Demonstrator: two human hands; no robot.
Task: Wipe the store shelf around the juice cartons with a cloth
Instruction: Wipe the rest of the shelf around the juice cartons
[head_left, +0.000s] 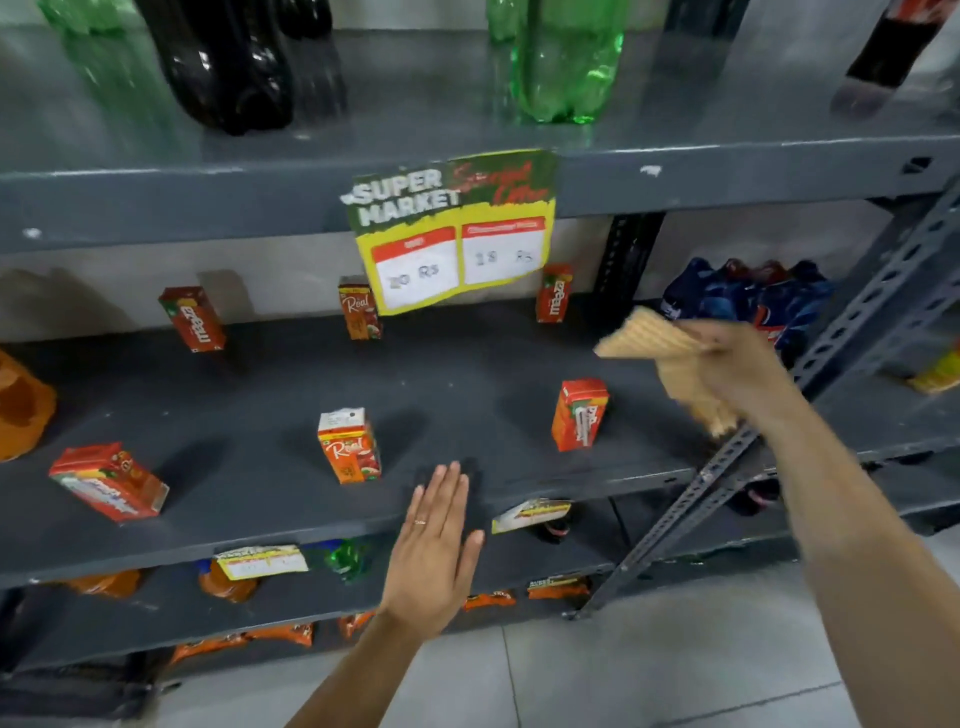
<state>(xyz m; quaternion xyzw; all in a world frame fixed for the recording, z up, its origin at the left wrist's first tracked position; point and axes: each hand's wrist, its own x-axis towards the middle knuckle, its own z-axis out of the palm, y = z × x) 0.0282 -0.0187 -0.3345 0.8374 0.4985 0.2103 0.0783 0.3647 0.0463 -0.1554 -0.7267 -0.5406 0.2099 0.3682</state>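
My right hand (737, 364) grips the cloth (649, 338) above the shelf (467, 374); my left hand (436, 551) is flat, empty. Next I wipe around the cartons (349, 446).

The shelf (467, 374) lies bare through its middle, a wide lane between the back row of cartons (359, 307) and the front row (349, 446). Gaps between neighbouring cartons are broad. A hanging price sign (453, 228) droops from the shelf above and narrows the way to the back. At the right, a slanted metal brace (737, 447) and a blue bottle pack (748, 301) block the end.
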